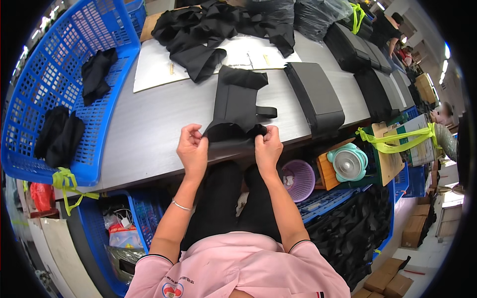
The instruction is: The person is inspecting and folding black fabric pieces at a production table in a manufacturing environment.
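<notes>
A black fabric piece [234,107] with a small loop strap on its right side lies on the grey table, its near edge pulled up at the table's front. My left hand [193,150] pinches the left corner of that near edge. At the right corner, my right hand [268,146] grips the fabric between thumb and fingers. Between the two hands the near part opens in a curved fold. The far end of the piece lies on the table, slightly crumpled.
A blue basket [94,134] with black fabric stands at the left. Black cloth [198,35] is heaped on a white board [154,69] at the back. Stacked dark panels [315,94] sit at the right. Below are a purple basket [300,181], a turquoise fan [348,163] and heaped black pieces [348,228].
</notes>
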{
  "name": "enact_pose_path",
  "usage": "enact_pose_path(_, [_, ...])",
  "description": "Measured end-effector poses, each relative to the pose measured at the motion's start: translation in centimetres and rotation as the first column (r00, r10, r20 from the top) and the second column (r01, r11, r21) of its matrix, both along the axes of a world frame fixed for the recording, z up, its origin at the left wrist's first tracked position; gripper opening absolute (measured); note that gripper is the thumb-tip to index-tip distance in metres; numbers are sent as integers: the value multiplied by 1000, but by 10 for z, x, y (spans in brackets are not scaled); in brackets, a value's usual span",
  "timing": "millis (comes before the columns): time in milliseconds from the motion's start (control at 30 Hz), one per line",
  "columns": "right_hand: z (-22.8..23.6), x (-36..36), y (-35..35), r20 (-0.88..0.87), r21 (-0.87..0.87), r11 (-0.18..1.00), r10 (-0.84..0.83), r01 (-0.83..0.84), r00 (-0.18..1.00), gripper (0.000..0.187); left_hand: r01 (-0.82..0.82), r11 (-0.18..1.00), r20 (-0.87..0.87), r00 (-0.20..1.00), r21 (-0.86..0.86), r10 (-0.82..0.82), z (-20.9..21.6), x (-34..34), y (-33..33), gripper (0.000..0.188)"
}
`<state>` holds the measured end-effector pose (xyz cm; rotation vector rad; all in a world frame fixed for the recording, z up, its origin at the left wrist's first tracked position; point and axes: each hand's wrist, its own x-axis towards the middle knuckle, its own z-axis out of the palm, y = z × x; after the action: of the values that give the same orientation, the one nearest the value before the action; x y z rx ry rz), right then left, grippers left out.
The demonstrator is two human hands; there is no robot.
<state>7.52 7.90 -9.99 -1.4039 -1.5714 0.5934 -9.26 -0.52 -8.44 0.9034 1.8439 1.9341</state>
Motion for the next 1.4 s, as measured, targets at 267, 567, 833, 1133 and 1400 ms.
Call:
enact_pose_path(267, [51,69,38,-245,-300,853,364,-428,898,40,29,995,-150,988,-97,-43,0,9,-19,42])
enact_pose_path(567, [58,142,160,607,169,985,-77,-34,791,35,43,999,19,999,5,-43,18,25,-46,42])
enact_pose_path(833, [86,120,64,227,514,852,-246,98,942,13,606,784,307,727,132,-614,23,60,-69,40])
enact_pose_path(1133, [80,92,-146,95,111,723,676,-682,731,11,752,482,639,106,450,-762,8,80,-65,124])
enact_pose_path(1400, [65,104,-178,-30,-176,824,543,-539,839,21,603,645,725,154,469,-672,34,83,-92,62])
